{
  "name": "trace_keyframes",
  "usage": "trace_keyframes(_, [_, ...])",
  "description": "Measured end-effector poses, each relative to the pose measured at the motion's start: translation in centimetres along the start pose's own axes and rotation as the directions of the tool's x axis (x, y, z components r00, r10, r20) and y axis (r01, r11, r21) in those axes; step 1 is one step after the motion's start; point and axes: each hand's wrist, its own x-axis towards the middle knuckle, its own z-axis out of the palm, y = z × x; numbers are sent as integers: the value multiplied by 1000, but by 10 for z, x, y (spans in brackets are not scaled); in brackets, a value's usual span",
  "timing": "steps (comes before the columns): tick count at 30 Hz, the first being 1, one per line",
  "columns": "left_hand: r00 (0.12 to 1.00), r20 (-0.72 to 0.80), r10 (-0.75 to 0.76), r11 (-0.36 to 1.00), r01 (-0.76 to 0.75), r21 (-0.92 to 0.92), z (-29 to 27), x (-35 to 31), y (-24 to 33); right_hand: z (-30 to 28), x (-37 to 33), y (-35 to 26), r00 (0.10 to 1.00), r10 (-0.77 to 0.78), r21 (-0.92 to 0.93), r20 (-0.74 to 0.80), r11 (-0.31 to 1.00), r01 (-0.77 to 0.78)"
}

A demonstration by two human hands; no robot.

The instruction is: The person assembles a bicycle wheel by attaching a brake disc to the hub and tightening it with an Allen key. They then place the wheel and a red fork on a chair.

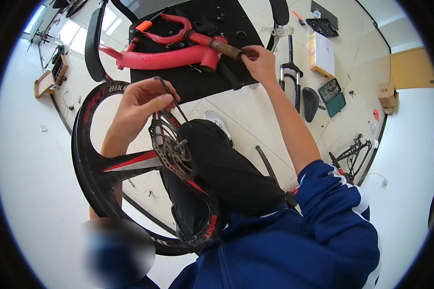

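Note:
My left hand [147, 100] is closed on a thin black hex key [181, 107], bent at its upper end and pointing down toward my knee. Its forearm reaches behind a black and red bicycle wheel [92, 183] that leans against my legs. A drilled metal brake disc [160, 139] surrounds the wheel's hub, where an axle sticks out. My right hand [260, 63] has its fingertips pinched at the brownish end of a red bicycle fork's steerer tube [224, 48]. The fork lies beside a red frame piece [164, 58] on a black chair seat [248, 30].
Armrests [95, 45] flank the seat, which also carries small parts and an orange-handled tool [143, 26]. On the floor to the right are a suspension fork [290, 70], a saddle [311, 103], a white box [322, 55] and an open green case [333, 96]. A black frame [357, 154] lies farther right.

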Motion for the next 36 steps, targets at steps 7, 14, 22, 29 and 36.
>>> trace_keyframes(7, [998,-50,-35,999,37,39,2,-15,1,18,9,16,951,-240,-227,197,932,282])
trace_keyframes(14, [998,-59,-16,995,21,96,7,-14,2,0,4,0,988,-147,-34,-41,989,145])
trace_keyframes(22, [999,33,31,963,-39,266,17,-5,-5,-23,-127,-129,888,28,396,460,888,-233])
trace_keyframes(29, [974,216,-61,842,-66,536,23,7,2,13,-154,-150,774,37,484,632,761,-431])
trace_keyframes(36, [920,324,-220,778,-35,628,19,10,-1,14,-171,-139,757,181,573,629,551,-607])
